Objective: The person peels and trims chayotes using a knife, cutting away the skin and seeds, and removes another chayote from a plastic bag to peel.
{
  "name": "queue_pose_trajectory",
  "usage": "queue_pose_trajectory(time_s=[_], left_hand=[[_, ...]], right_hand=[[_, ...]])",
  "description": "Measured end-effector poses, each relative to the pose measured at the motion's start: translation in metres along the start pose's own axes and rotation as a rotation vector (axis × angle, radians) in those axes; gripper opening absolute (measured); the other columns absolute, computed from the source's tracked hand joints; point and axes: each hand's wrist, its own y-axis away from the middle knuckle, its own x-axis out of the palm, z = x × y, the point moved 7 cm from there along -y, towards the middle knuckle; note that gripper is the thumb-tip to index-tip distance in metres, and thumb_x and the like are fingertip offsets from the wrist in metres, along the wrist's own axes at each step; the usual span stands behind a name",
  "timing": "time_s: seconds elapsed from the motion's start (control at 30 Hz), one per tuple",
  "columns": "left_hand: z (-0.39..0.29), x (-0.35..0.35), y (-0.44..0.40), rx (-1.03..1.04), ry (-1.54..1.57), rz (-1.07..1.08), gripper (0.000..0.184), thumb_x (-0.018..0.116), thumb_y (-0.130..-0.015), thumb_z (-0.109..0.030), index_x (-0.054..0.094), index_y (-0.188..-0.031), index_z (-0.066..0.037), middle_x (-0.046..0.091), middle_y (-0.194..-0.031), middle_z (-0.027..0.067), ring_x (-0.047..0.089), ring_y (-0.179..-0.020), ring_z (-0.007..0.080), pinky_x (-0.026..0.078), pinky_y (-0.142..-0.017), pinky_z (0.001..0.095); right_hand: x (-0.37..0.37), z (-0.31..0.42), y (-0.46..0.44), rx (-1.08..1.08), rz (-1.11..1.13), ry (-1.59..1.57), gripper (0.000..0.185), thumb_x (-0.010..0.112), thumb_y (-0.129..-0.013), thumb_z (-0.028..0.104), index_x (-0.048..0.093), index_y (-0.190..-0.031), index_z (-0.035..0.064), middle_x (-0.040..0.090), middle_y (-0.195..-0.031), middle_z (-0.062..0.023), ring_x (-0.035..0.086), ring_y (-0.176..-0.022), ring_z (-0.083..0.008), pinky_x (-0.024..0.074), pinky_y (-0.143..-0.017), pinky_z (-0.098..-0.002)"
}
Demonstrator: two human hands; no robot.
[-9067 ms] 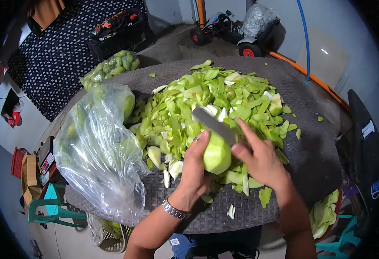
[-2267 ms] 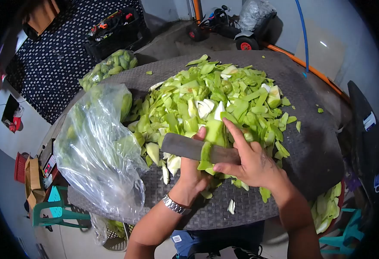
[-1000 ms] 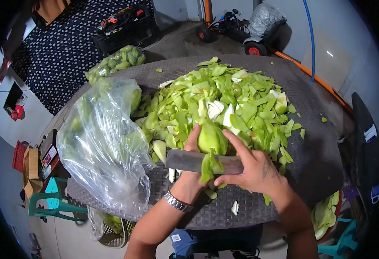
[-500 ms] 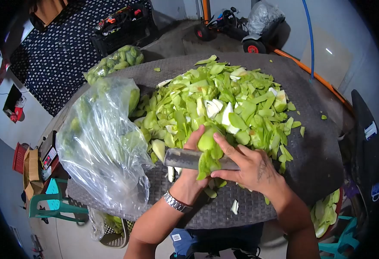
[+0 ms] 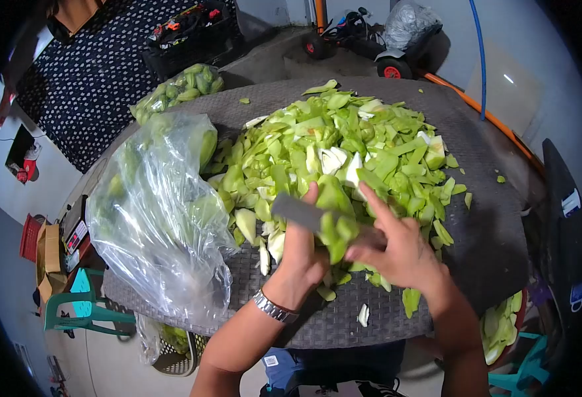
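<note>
My left hand (image 5: 302, 251), with a metal watch at the wrist, is closed round a green vegetable (image 5: 333, 195) over the near part of the table. My right hand (image 5: 397, 248) grips a wide-bladed knife (image 5: 297, 213), its index finger stretched out beside the vegetable. The grey blade is slightly blurred and crosses in front of the vegetable, with green peel (image 5: 337, 236) hanging on it. Behind both hands spreads a large heap of green peelings (image 5: 344, 135) with white pieces among them.
A clear plastic bag (image 5: 165, 218) of green vegetables lies on the left of the woven grey table (image 5: 480, 264). Behind it is another filled bag (image 5: 178, 91). Green chairs (image 5: 82, 311) and a basket (image 5: 175, 354) stand below. A red-rimmed container (image 5: 503, 327) holds pale green pieces.
The knife has tilted, its tip rising and shifting right, and the peel on it has moved right. My right hand has shifted slightly right, its index finger farther from the vegetable.
</note>
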Motion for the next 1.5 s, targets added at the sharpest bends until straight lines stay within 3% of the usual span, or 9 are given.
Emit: queue_pose_trajectory(time_s=[0.1, 0.57, 0.73, 0.97, 1.03, 1.07, 1.27, 1.37, 1.5], left_hand=[[0.004, 0.018, 0.003, -0.017, 0.119, 0.203, 0.054, 0.05, -0.108, -0.052, 0.061, -0.139, -0.009, 0.07, -0.131, 0.0133, 0.07, -0.119, 0.0284, 0.056, -0.105, 0.0483], [0.004, 0.01, 0.006, 0.038, -0.043, -0.013, 0.045, 0.056, -0.107, -0.047, 0.064, -0.13, -0.009, 0.073, -0.117, 0.0085, 0.072, -0.102, 0.0229, 0.059, -0.09, 0.0397], [-0.003, 0.022, 0.017, 0.027, -0.138, -0.043, 0.047, 0.057, -0.103, -0.053, 0.066, -0.13, -0.015, 0.073, -0.119, 0.006, 0.071, -0.099, 0.0201, 0.054, -0.076, 0.035], [0.003, 0.005, 0.002, 0.037, -0.013, 0.007, 0.053, 0.056, -0.105, -0.051, 0.062, -0.137, -0.008, 0.071, -0.128, 0.0125, 0.071, -0.11, 0.0278, 0.057, -0.098, 0.0465], [0.007, 0.015, 0.004, -0.005, 0.042, 0.101, 0.054, 0.055, -0.106, -0.049, 0.061, -0.139, -0.006, 0.07, -0.131, 0.015, 0.07, -0.115, 0.0303, 0.055, -0.106, 0.0482], [0.008, 0.013, 0.003, -0.008, 0.028, 0.119, 0.053, 0.054, -0.107, -0.046, 0.06, -0.141, -0.006, 0.069, -0.134, 0.0157, 0.07, -0.119, 0.0309, 0.055, -0.107, 0.0478], [0.006, 0.013, 0.002, 0.015, -0.06, 0.063, 0.053, 0.054, -0.106, -0.048, 0.061, -0.14, -0.008, 0.07, -0.133, 0.0133, 0.07, -0.115, 0.0302, 0.056, -0.104, 0.0469], [0.01, -0.008, 0.002, 0.031, 0.006, -0.148, 0.052, 0.057, -0.104, -0.05, 0.063, -0.138, -0.01, 0.071, -0.13, 0.0122, 0.072, -0.108, 0.03, 0.057, -0.096, 0.0458], [-0.004, 0.014, 0.012, -0.039, -0.142, 0.021, 0.044, 0.059, -0.101, -0.049, 0.068, -0.128, -0.015, 0.073, -0.122, 0.0061, 0.07, -0.109, 0.0245, 0.055, -0.09, 0.0454]], right_hand=[[0.007, 0.014, 0.002, -0.325, -0.12, 0.27, 0.111, 0.081, -0.086, 0.058, 0.028, -0.163, -0.0013, 0.068, -0.119, -0.0376, 0.064, -0.125, -0.05, 0.0504, -0.107, -0.0507], [0.001, 0.011, -0.002, -0.426, -0.117, 0.346, 0.097, 0.078, -0.091, 0.053, 0.037, -0.159, -0.0021, 0.069, -0.122, -0.0332, 0.067, -0.118, -0.0488, 0.0536, -0.101, -0.0519], [-0.025, -0.027, -0.008, 0.266, 0.049, -0.012, 0.086, 0.075, -0.097, 0.045, 0.039, -0.157, -0.0044, 0.067, -0.127, -0.0321, 0.067, -0.121, -0.0451, 0.0523, -0.103, -0.0471], [0.003, -0.007, -0.002, 0.002, 0.055, 0.089, 0.109, 0.08, -0.09, 0.054, 0.022, -0.165, 0.0, 0.067, -0.119, -0.0369, 0.063, -0.125, -0.0493, 0.0475, -0.109, -0.0491], [0.01, 0.003, 0.001, -0.195, -0.035, 0.255, 0.113, 0.084, -0.088, 0.046, 0.016, -0.168, 0.003, 0.074, -0.104, -0.0274, 0.072, -0.114, -0.042, 0.0505, -0.104, -0.0454], [0.011, -0.003, 0.001, -0.057, 0.064, 0.143, 0.116, 0.084, -0.087, 0.051, 0.016, -0.168, 0.0033, 0.071, -0.119, -0.0321, 0.059, -0.134, -0.0467, 0.0432, -0.114, -0.0493], [-0.001, 0.001, -0.003, -0.174, -0.028, 0.221, 0.109, 0.083, -0.088, 0.051, 0.022, -0.167, 0.0071, 0.067, -0.129, -0.0339, 0.056, -0.137, -0.0464, 0.0449, -0.112, -0.0501], [-0.016, -0.011, -0.006, -0.161, -0.106, 0.341, 0.104, 0.077, -0.09, 0.06, 0.031, -0.163, 0.0012, 0.07, -0.116, -0.0345, 0.067, -0.12, -0.0493, 0.0514, -0.104, -0.0509], [-0.048, -0.041, -0.008, 0.236, -0.083, 0.109, 0.09, 0.073, -0.096, 0.054, 0.038, -0.159, -0.001, 0.073, -0.097, -0.0299, 0.076, -0.096, -0.0422, 0.0571, -0.087, -0.0476]])
